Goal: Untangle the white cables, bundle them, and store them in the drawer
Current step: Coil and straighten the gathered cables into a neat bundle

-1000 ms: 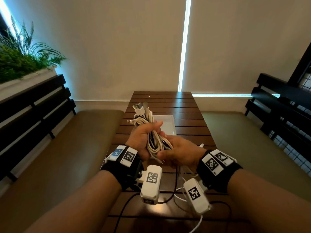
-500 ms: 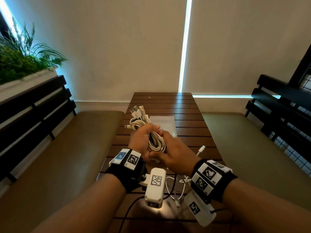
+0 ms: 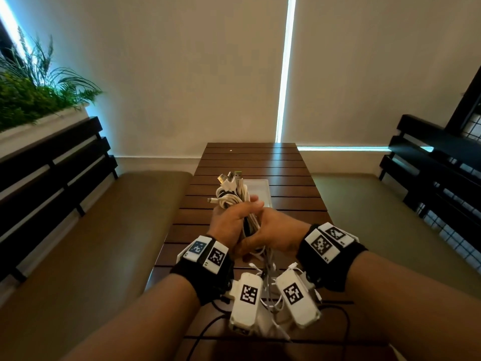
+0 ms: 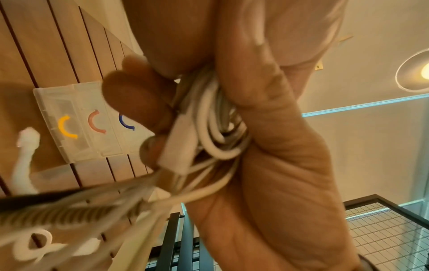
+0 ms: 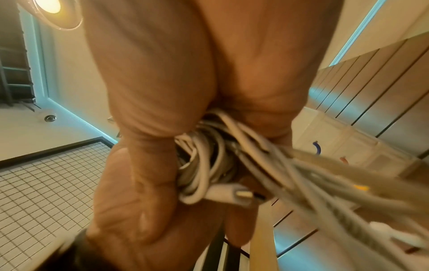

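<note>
gripping white cables [image 3: 235, 201] above slatted wooden table [image 3: 286, 173], both hands [image 3: 251, 227] curled tight, benches [image 3: 86, 230] alongside

A dark slatted wooden table [image 3: 250, 162] runs toward pale roller blinds [image 3: 182, 74], with a bright vertical gap of daylight [image 3: 285, 69] between them. Olive cushioned bench seats [image 3: 104, 230] flank the table, each backed by black slatted rails [image 3: 52, 162]. A white planter with green foliage [image 3: 31, 100] sits above the left rail. A round ceiling lamp [image 5: 50, 7] is lit.
</note>
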Demonstrator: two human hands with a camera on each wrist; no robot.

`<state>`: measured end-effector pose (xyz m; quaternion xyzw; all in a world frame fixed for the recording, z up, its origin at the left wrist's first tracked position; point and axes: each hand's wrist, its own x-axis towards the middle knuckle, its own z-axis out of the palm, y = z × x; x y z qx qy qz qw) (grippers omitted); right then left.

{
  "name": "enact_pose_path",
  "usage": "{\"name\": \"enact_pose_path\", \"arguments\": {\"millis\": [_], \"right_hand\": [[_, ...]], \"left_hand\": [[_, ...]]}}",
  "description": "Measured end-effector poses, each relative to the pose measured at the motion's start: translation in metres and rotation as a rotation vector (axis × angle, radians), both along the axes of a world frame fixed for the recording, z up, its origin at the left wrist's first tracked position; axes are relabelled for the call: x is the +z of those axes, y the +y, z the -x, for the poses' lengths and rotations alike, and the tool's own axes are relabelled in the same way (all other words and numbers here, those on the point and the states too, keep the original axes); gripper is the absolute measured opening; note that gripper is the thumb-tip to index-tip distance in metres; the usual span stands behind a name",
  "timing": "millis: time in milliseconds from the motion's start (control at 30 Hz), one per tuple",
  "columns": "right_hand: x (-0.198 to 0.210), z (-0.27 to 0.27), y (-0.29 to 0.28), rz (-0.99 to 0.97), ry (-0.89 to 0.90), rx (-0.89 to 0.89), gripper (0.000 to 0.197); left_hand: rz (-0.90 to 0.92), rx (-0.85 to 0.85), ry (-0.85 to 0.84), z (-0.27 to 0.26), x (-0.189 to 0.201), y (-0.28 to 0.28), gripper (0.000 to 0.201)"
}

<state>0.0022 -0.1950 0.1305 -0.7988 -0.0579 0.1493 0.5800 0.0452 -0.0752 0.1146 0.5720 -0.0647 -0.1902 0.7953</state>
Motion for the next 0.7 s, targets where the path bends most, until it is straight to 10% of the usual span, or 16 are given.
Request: {"name": "enact_pose_path", "arguments": {"millis": [700], "right_hand": [[-0.005, -0.001, 0.014, 0.336, -0.333, -0.215, 0.028]], "left_hand": [[0.170, -0.094, 0.135, -0.001, 0.005, -0.003, 0.067]]}}
